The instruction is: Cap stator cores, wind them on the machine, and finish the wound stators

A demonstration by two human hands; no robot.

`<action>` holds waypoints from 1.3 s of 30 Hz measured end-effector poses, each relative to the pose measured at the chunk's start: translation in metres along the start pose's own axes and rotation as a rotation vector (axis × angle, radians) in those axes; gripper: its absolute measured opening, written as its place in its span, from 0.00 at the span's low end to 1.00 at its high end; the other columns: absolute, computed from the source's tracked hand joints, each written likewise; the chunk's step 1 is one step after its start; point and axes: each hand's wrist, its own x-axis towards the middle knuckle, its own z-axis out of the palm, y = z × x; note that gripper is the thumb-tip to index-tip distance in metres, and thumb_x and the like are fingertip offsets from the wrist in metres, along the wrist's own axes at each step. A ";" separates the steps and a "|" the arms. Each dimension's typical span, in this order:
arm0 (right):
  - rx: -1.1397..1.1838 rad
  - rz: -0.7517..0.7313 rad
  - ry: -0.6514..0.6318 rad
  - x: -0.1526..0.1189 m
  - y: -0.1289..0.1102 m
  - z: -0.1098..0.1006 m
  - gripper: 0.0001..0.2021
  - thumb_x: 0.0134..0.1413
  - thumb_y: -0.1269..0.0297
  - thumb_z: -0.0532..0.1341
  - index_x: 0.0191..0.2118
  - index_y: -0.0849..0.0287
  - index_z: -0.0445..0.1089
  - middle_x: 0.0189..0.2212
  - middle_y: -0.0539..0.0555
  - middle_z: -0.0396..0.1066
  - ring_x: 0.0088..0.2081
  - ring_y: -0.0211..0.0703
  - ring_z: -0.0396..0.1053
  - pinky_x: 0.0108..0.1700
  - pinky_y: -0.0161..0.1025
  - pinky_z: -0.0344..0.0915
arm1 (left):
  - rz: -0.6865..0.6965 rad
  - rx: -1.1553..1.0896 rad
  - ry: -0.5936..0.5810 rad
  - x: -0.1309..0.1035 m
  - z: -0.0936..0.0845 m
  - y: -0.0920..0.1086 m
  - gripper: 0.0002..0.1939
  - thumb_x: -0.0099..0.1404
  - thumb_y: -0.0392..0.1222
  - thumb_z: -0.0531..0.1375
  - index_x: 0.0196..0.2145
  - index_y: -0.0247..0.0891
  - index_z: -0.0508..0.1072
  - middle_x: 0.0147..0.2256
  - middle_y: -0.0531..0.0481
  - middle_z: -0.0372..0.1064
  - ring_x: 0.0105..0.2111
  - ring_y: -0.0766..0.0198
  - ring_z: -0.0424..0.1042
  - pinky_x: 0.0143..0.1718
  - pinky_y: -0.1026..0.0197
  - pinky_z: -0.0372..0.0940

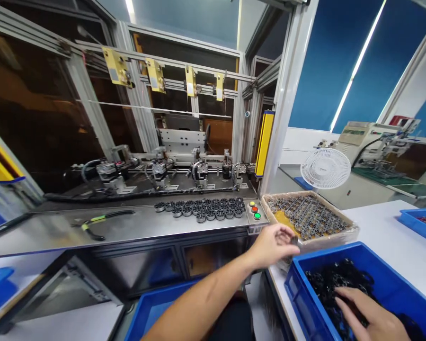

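My left hand (275, 246) is over the near left corner of the cardboard tray (351, 233). Its fingers are curled, with a small dark grey part (294, 240) at the fingertips. Inside the blue bin (307, 305), my right hand (374, 315) reaches among loose black plastic parts (348, 272). Its thumb and forefinger come close together at the tips; what they pinch is hidden in the dark pile. Many round grey metal parts (315, 213) lie in rows in the tray. More round black-and-metal parts (213, 208) stand grouped on the metal ledge of the machine.
A button panel (254, 210) with yellow, red and green buttons sits at the ledge's right end. Black-handled pliers (99, 219) lie on the ledge. Behind are machine fixtures (159, 171) and a yellow sensor bar (264, 144). A white fan (325, 168) stands beyond the tray.
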 end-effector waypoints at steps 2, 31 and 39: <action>0.069 -0.066 0.025 0.005 -0.036 -0.014 0.08 0.60 0.60 0.62 0.42 0.55 0.75 0.39 0.54 0.78 0.39 0.44 0.79 0.44 0.33 0.76 | 0.003 -0.178 -0.092 -0.052 0.014 -0.002 0.31 0.64 0.47 0.65 0.61 0.34 0.63 0.45 0.40 0.74 0.37 0.61 0.78 0.38 0.60 0.73; 0.223 -0.319 -0.096 0.002 -0.118 -0.025 0.19 0.58 0.77 0.59 0.55 0.63 0.66 0.41 0.63 0.74 0.46 0.51 0.73 0.43 0.46 0.76 | -0.060 -0.972 -0.184 -0.151 0.046 0.007 0.29 0.50 0.32 0.74 0.51 0.37 0.76 0.44 0.44 0.80 0.43 0.59 0.80 0.46 0.64 0.71; 0.181 -0.383 -0.110 0.001 -0.116 -0.024 0.15 0.60 0.77 0.59 0.53 0.68 0.67 0.41 0.64 0.74 0.47 0.49 0.72 0.46 0.43 0.75 | -0.133 -1.012 -0.228 -0.149 0.044 0.008 0.30 0.49 0.37 0.75 0.51 0.37 0.77 0.46 0.43 0.79 0.44 0.56 0.79 0.48 0.60 0.71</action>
